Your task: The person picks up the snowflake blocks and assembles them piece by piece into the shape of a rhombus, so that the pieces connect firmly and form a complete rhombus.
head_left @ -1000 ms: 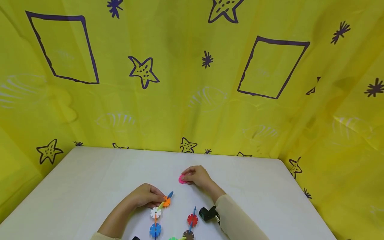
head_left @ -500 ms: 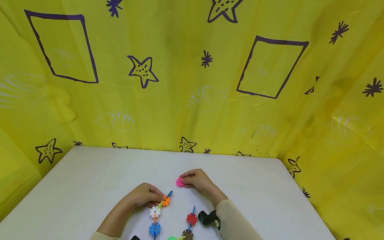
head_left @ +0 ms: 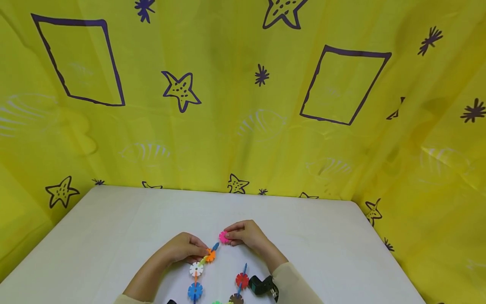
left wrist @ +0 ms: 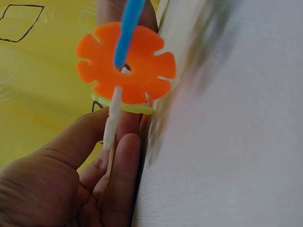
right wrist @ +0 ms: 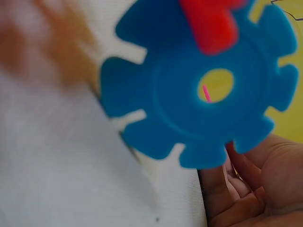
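Note:
My left hand (head_left: 185, 246) pinches the chain of notched plastic discs near its orange disc (head_left: 210, 255). A blue disc (head_left: 215, 246), seen edge-on, sticks out from the orange one. In the left wrist view the orange disc (left wrist: 142, 52) hides some of the left fingertips. My right hand (head_left: 248, 235) pinches a pink notched disc (head_left: 223, 237) by thumb and fingers, just beyond the blue disc; a small gap seems to lie between them. In the right wrist view a large blue disc (right wrist: 175, 104) covers most of the right fingers, and a pink edge shows through its hole.
The chain runs down through a white disc (head_left: 196, 269) and a blue disc. Its other side has a red disc (head_left: 242, 280) and a brown disc (head_left: 236, 299). A black wrist camera (head_left: 260, 285) sits beside the red disc. Yellow curtain (head_left: 228, 105) encloses the white table (head_left: 315, 236).
My right hand has brought the pink disc down and left, closer to the blue disc at the chain's end. My left hand has stayed nearly in place.

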Action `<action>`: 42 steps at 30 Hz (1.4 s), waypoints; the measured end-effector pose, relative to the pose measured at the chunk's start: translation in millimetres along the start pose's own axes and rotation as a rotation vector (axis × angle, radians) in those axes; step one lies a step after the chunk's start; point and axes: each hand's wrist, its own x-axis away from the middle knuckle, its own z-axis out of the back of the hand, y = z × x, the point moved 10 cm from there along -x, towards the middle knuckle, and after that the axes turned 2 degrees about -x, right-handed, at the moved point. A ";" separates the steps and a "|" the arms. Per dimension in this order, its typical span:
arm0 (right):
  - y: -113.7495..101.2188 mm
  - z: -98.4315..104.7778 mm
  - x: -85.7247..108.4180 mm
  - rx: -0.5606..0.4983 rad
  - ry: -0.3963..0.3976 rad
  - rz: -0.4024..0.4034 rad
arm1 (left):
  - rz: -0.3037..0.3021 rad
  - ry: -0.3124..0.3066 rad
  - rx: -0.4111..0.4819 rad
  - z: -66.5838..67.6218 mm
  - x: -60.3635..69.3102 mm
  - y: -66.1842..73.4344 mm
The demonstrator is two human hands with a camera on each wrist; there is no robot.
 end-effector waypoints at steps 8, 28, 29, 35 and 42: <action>-0.6 -4.7 1.9 -0.012 -0.036 0.030 | 0.008 0.003 0.000 -0.4 0.5 -1.4; -2.7 -11.6 3.7 0.040 -0.053 0.025 | 0.001 0.021 -0.032 0.6 -1.0 -1.3; -2.8 -12.0 3.9 0.041 -0.054 0.025 | 0.001 0.023 -0.034 0.7 -1.1 -1.3; -1.9 -12.4 3.8 0.026 -0.050 0.018 | 0.007 0.026 -0.040 0.5 -1.1 -2.2; -3.9 -13.2 4.7 0.021 -0.054 0.029 | 0.003 0.046 -0.047 1.7 -0.5 -1.7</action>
